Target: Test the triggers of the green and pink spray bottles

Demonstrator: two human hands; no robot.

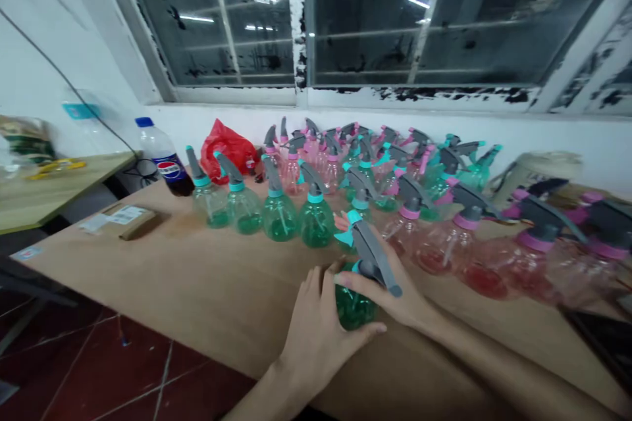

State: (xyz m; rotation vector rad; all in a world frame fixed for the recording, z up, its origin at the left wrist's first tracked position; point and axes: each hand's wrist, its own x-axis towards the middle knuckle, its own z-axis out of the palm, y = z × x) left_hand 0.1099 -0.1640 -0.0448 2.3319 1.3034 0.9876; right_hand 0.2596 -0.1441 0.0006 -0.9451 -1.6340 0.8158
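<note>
A green spray bottle [353,308] with a grey and teal trigger head [371,248] stands near the front of the brown table [207,283]. My left hand [316,332] wraps round the bottle's body from the left. My right hand [390,299] grips the neck just under the trigger head from the right. Behind it stand several green spray bottles [279,214] in a row at the left and several pink spray bottles [444,247] at the right, all with trigger heads on.
A Pepsi bottle [165,158] and a red plastic bag [228,148] sit at the back left by the window wall. A small cardboard box [132,218] lies at the left. A second table [44,187] stands further left. Red tiled floor [99,368] lies below the table edge.
</note>
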